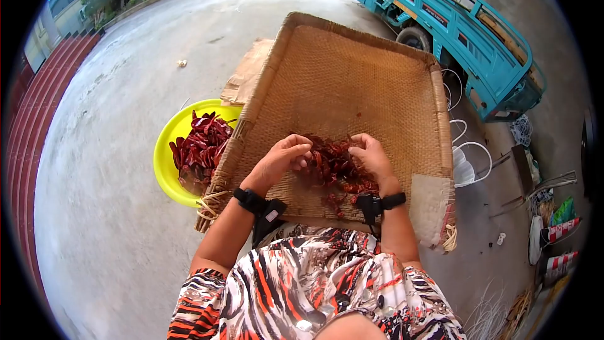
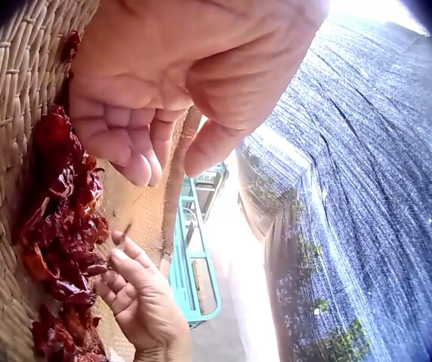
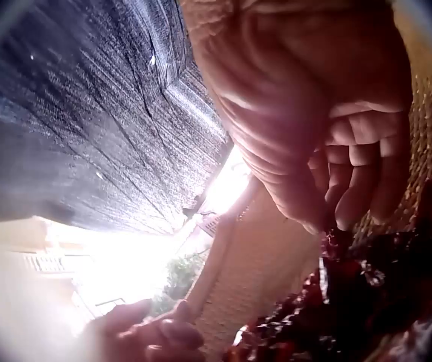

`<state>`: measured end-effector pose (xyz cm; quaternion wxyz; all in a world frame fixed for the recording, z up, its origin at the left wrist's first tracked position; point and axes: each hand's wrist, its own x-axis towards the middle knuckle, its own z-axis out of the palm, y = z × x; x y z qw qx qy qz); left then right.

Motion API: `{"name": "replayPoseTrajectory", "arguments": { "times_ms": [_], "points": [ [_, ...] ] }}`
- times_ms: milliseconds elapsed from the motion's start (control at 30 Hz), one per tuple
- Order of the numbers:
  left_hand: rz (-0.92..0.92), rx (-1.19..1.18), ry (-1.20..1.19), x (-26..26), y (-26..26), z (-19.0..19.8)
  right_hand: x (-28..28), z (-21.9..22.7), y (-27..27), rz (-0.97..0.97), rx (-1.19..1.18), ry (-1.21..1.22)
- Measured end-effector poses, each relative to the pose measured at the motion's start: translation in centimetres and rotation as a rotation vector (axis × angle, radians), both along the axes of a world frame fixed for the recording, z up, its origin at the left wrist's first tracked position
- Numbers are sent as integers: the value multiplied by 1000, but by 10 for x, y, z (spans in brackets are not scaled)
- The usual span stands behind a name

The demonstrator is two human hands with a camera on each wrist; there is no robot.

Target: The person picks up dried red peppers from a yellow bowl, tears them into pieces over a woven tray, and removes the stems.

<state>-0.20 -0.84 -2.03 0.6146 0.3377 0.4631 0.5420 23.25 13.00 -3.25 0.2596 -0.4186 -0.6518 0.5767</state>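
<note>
Crinkled dark-red dried chili peppers (image 1: 333,165) lie in a heap at the near side of a large woven tray (image 1: 352,69). My left hand (image 1: 286,156) hovers at the heap's left edge, fingers loosely bent; the left wrist view shows nothing between its thumb and fingers. On the heap's right side, my right hand (image 1: 372,158) holds its thumb and fingertips together. They pinch a small dried chili pepper (image 3: 333,243) just above the others in the right wrist view. A thin dark stem (image 2: 128,229) sticks up at those fingertips in the left wrist view.
A yellow basin (image 1: 165,170) of glossy red chilies stands left of the tray, partly under its edge. Flattened cardboard (image 1: 248,72) lies beyond it. A white bucket (image 1: 464,167) sits to the right, and a teal cargo tricycle (image 1: 453,25) is parked at the far right.
</note>
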Motion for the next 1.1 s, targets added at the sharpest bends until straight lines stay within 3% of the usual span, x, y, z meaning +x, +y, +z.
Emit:
{"name": "replayPoseTrajectory", "arguments": {
  "times_ms": [167,267,367,500,600,700,767,833,900,933,1000,1100],
  "points": [
    [-60,17,157,5,-4,11,-17,47,-37,113,-121,217],
    [-107,38,199,8,-5,16,-31,52,-50,172,-158,286],
    [-204,121,188,6,-4,9,-38,47,-55,213,-192,337],
    [-180,152,174,9,-7,15,-39,52,-59,248,-221,338],
    [-125,176,-34,7,-8,15,-34,58,-58,165,-154,350],
    [84,344,-253,5,-4,13,-20,47,-39,45,-135,383],
    [328,522,-312,1,-2,14,-11,41,-30,-44,-173,392],
    [622,543,-426,-6,-5,22,-4,36,-23,-69,-166,364],
    [772,434,-537,-12,-9,30,2,32,-19,-94,-146,305],
    [837,429,-540,-11,-8,29,3,28,-15,-83,-60,216],
    [748,345,-452,-17,-2,7,3,18,-6,-59,110,41],
    [654,225,-380,-10,-2,4,-4,-1,0,-58,584,-272]
  ]
}}
